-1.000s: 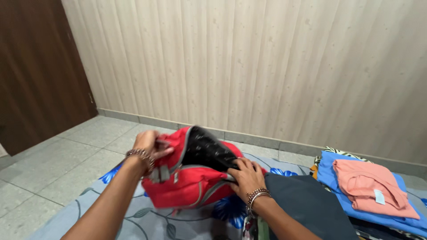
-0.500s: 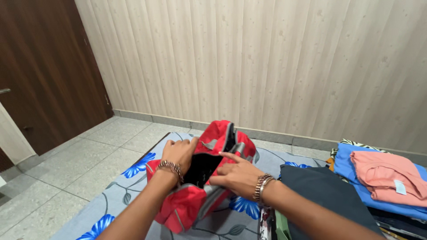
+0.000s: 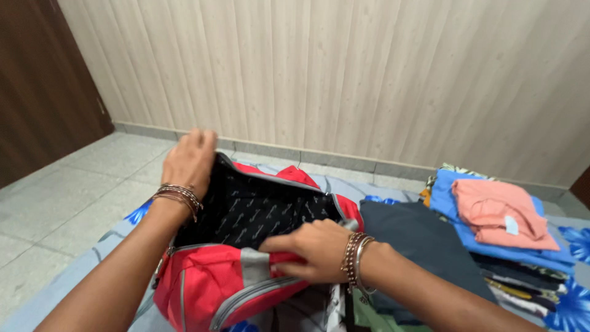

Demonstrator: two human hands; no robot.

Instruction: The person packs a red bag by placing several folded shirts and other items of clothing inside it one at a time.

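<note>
A red bag (image 3: 209, 289) with grey trim lies on a grey sheet with blue flowers. Its mouth is spread wide and shows a black patterned lining (image 3: 258, 212). My left hand (image 3: 189, 160) grips the far rim of the opening and pulls it away from me. My right hand (image 3: 307, 249) holds the near rim by the grey strap, fingers pinched on the fabric. Both wrists wear metal bangles.
A folded dark garment (image 3: 418, 237) lies just right of the bag. Further right is a stack of folded clothes with a salmon shirt (image 3: 501, 212) on a blue one (image 3: 452, 190). Grey floor tiles (image 3: 55, 203) and a dark wooden door (image 3: 37, 80) are at left; a beige panelled wall (image 3: 344, 74) is behind.
The bag has been turned and laid flat, and both hands have pulled its opening wide apart. My left hand moved to the far rim, my right to the near rim.
</note>
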